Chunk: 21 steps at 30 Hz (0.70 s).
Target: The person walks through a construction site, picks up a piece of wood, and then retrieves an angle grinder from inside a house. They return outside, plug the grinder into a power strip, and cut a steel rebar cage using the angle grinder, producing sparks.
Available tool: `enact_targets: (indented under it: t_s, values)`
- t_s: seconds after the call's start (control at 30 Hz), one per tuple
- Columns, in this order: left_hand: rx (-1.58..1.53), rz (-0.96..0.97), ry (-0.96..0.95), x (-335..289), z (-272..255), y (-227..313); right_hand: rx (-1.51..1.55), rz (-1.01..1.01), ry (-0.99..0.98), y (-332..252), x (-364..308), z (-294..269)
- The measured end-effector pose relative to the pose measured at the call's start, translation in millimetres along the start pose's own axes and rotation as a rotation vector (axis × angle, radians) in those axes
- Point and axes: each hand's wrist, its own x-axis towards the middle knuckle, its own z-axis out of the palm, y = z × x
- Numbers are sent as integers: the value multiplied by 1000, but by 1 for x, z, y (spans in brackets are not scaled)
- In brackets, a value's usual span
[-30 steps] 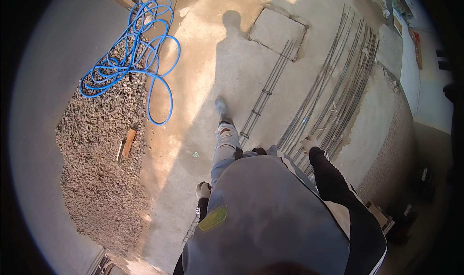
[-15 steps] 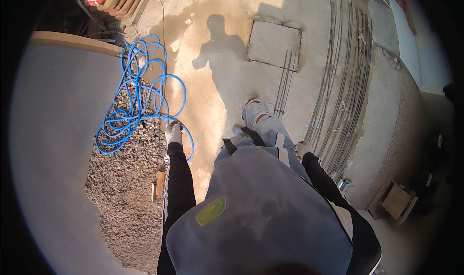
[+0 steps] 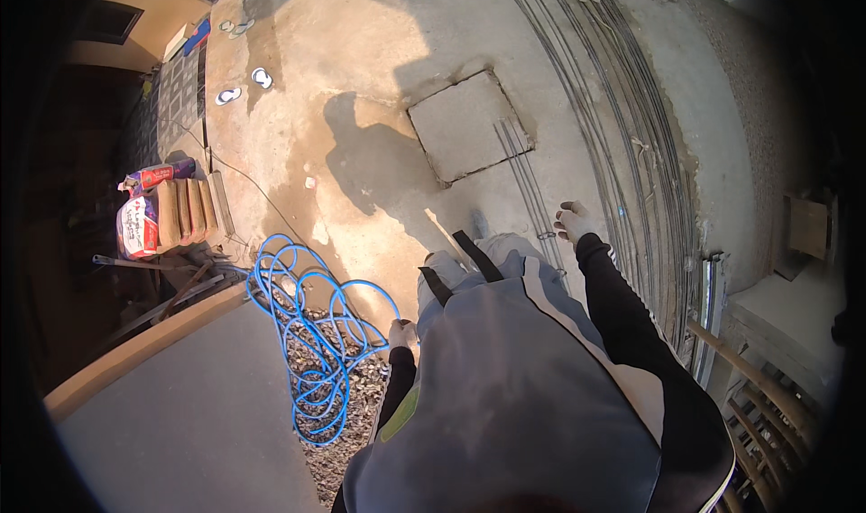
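My right hand [image 3: 572, 223], in a pale glove, reaches forward over the concrete beside the steel bars, its fingers loosely bent and apart with nothing between them. Down by my left side hangs my left hand [image 3: 403, 334], gloved as well. Its fingers are small and mostly hidden. A tangled blue hose [image 3: 311, 396] lies on the gravel just left of that hand; one loop passes close to it, and I cannot tell whether they touch. Long thin steel bars [image 3: 622, 107] run along the ground on the right. Several shorter rods [image 3: 523, 179] lie ahead of my legs.
A square slab cover [image 3: 469, 125] is set in the concrete ahead. Stacked bags [image 3: 185, 214] stand at the left, with slippers [image 3: 262, 77] farther off. A grey panel with a tan edge [image 3: 153, 351] fills the lower left. Wooden poles [image 3: 758, 378] lie at the lower right.
My view has turned left and moved forward; the bags and slippers now show more fully. My right hand has swung forward from beside my thigh, while my left hand now hangs closer to my body.
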Motion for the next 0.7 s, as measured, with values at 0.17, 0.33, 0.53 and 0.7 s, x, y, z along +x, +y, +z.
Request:
enact_targets:
  t_s: [0.17,0.33,0.53,0.7]
  values:
    - [199,265,-213,77,-69,67,252,44,206,8,-37,8]
    - [9,55,-392,191,-144,170,536,265,559,121,-110,35]
    - [248,269,-270,335,-217,343,1028,694,860,262,-231,174]
    - [383,419,-338,333,-155,469,1238,757,896,295,-293,318]
